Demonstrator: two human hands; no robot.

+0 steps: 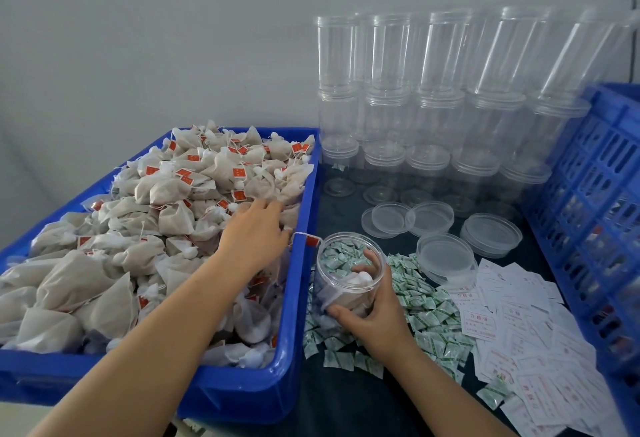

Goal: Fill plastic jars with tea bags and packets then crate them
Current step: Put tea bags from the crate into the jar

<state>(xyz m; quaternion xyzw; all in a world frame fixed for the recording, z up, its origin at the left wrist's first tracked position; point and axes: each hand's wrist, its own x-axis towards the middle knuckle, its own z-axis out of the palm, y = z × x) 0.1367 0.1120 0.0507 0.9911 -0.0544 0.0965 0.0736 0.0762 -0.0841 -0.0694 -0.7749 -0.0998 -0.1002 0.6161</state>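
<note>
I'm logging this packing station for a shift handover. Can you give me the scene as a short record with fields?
left hand: reaching into the tea bags in the blue bin
right hand: grips a tilted open jar, partly filled
beside jar: green-and-white packets, white printed cards
loose lids: behind the packets
empty jars: stacked against the wall
blue crate: far right

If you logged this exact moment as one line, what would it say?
stage: filling | left hand: reaching into tea bags in blue bin | right hand: gripping tilted open jar | crate: right
</note>
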